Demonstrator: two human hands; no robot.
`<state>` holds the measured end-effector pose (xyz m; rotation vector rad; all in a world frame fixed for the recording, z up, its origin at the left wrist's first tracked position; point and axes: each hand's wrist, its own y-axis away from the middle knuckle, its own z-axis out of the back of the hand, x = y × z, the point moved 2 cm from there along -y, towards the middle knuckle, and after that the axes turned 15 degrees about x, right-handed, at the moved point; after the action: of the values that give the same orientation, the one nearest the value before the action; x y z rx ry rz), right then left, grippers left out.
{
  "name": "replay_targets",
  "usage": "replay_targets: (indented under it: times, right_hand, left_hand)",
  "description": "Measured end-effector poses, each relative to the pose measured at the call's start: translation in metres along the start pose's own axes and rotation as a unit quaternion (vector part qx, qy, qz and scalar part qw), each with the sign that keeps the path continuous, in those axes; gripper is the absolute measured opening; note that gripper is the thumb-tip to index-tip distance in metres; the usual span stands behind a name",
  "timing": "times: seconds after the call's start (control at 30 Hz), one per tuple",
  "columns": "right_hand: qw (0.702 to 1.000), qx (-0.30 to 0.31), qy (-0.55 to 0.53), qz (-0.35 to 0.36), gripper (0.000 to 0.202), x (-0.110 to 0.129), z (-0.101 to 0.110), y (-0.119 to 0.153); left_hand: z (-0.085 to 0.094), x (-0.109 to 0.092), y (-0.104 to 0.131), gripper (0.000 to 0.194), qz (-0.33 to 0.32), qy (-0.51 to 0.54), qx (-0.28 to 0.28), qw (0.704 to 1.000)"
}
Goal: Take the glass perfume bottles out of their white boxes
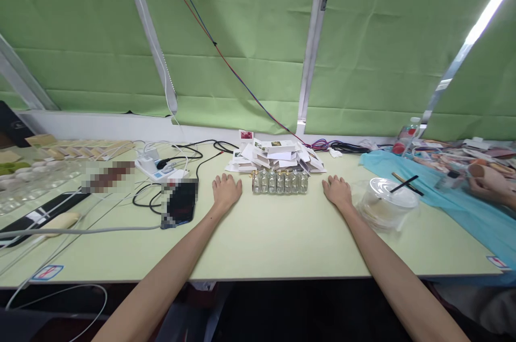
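My left hand [227,190] rests palm down on the pale table, just left of a row of small clear glass bottles [279,183]. On the other side of that row lies my right hand [337,191], also palm down. Both hands are empty, with fingers apart on the tabletop, and neither touches the bottles. The several bottles stand side by side and have gold-coloured necks. Right behind them is a loose heap of small white cartons [278,155] with printed pictures.
Left are a phone [183,202], a white power strip [160,171], tangled cables and rows of bottles [40,183]. A round clear plastic tub [391,199] stands right, near a blue sheet [439,191]. Another person's hand [489,183] is at the far right.
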<state>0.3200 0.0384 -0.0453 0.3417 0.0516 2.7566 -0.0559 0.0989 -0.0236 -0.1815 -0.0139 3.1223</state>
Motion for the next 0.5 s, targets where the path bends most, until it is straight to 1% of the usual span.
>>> replay_targets:
  times: [0.3,0.5]
  right_hand:
    - [1.0,-0.018,-0.016,0.008,0.04,0.0003,-0.002,-0.0007]
    - [0.998,-0.049,-0.046,0.017,0.036,-0.0009,-0.0053,-0.0024]
  left_hand:
    - [0.0008,0.001,0.0004,0.053,-0.002,0.008,0.004,1.0]
    - [0.0026,0.0015,0.0014,0.052,-0.01,0.027,0.001,1.0]
